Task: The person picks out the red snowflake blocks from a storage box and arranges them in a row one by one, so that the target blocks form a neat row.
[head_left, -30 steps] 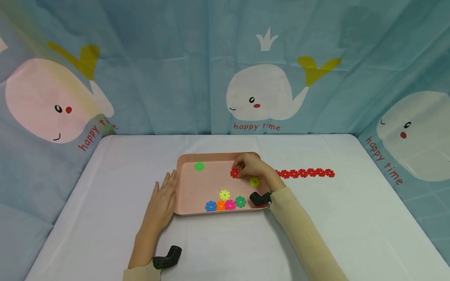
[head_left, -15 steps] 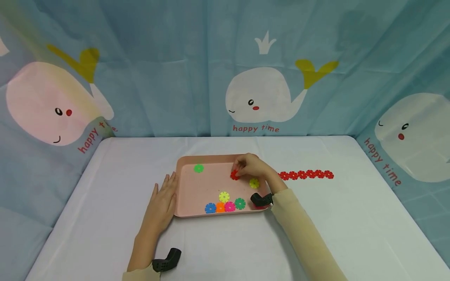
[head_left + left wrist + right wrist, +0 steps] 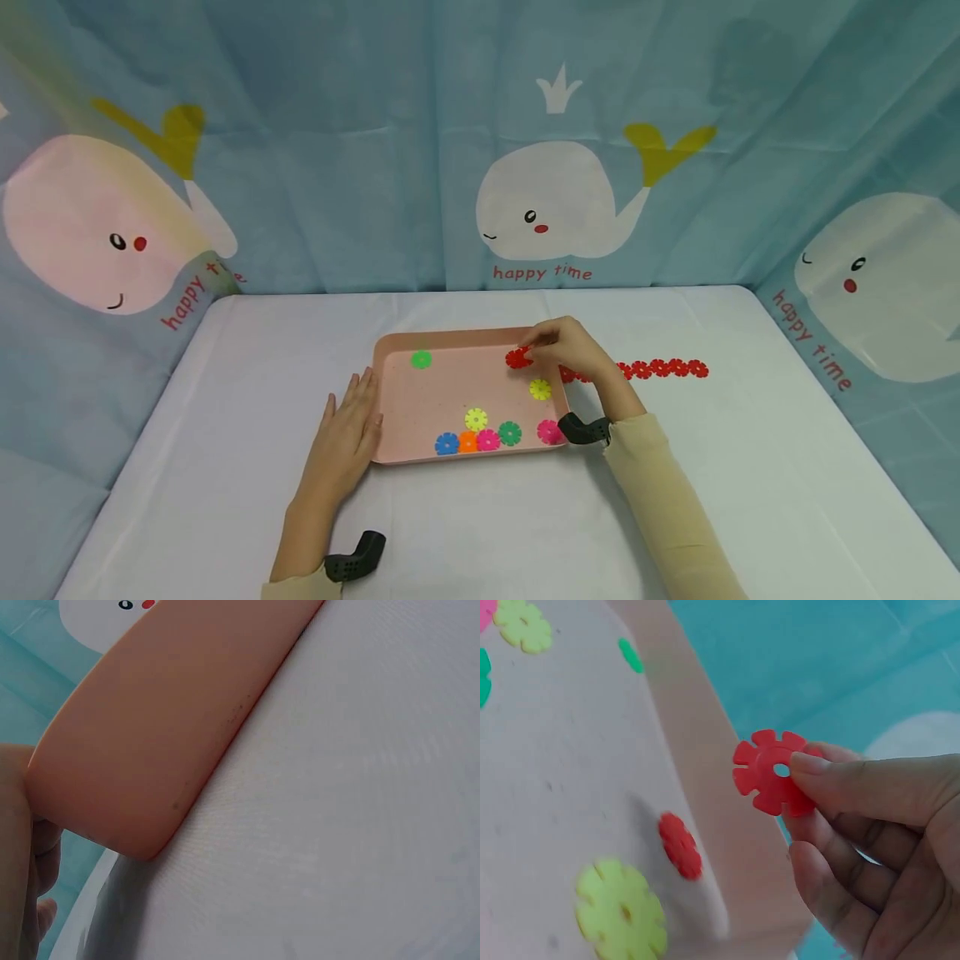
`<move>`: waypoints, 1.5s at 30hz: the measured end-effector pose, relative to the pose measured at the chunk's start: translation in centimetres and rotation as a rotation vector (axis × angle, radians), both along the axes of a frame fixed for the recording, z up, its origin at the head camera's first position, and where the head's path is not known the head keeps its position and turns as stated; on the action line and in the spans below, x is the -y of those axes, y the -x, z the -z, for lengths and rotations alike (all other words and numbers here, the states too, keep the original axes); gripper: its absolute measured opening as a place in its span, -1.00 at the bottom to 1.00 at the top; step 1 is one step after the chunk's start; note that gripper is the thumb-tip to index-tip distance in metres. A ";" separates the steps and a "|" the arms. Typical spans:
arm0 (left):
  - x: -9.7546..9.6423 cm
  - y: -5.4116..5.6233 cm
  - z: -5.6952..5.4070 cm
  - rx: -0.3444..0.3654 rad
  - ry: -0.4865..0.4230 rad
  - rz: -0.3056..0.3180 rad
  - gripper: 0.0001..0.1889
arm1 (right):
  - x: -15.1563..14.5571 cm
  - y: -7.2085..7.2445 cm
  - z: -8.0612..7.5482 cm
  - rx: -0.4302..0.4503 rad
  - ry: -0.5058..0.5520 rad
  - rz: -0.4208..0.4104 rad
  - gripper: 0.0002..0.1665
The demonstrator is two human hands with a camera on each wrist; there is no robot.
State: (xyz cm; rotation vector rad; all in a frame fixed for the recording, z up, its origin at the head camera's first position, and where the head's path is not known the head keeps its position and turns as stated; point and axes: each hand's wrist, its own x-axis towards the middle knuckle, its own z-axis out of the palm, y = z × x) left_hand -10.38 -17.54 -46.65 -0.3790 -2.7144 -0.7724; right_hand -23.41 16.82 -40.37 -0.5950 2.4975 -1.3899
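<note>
My right hand [image 3: 572, 346] pinches a red snowflake disc [image 3: 769, 776] between thumb and fingertips, above the right part of a shallow pink tray [image 3: 420, 408]. In the right wrist view, a second red disc [image 3: 680, 846] lies in the tray below, near a yellow disc [image 3: 621, 909]. My left hand [image 3: 341, 437] rests against the tray's left side with its fingers extended. Part of that hand shows beside the tray wall [image 3: 142, 742] in the left wrist view. To the right of the tray, several red discs [image 3: 659, 367] lie in a row, partly hidden by my right wrist.
Inside the tray lie a light green disc [image 3: 422, 359] at the back left and a blue disc [image 3: 447, 443], orange disc [image 3: 468, 442], green disc [image 3: 510, 433] and pink discs [image 3: 550, 432] along the front. White cloth [image 3: 480, 533] covers the table; a whale-print curtain [image 3: 360, 208] hangs behind.
My right hand has lifted with the red disc and moved right, toward the tray's right edge. The pink disc in the front right corner shows more now. My left hand stays in place.
</note>
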 end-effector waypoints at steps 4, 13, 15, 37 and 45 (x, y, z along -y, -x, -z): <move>0.1 0.0 0.1 -0.006 -0.013 0.000 -0.45 | -1.5 -0.3 0.0 -0.016 0.029 0.060 -0.86; 0.0 0.2 0.1 0.000 -0.017 -0.004 -0.47 | -4.8 -0.6 0.7 0.010 0.018 0.170 -0.80; 0.0 0.2 0.1 0.002 -0.020 -0.004 -0.47 | -5.2 -0.7 0.8 0.020 0.020 0.186 -0.80; 0.1 0.2 -0.1 -0.003 -0.020 -0.001 -0.47 | -7.5 -1.3 2.0 0.058 0.097 0.266 -0.77; 0.0 0.2 -0.1 0.002 -0.028 0.004 -0.46 | -9.1 -1.6 2.2 0.063 0.128 0.319 -0.72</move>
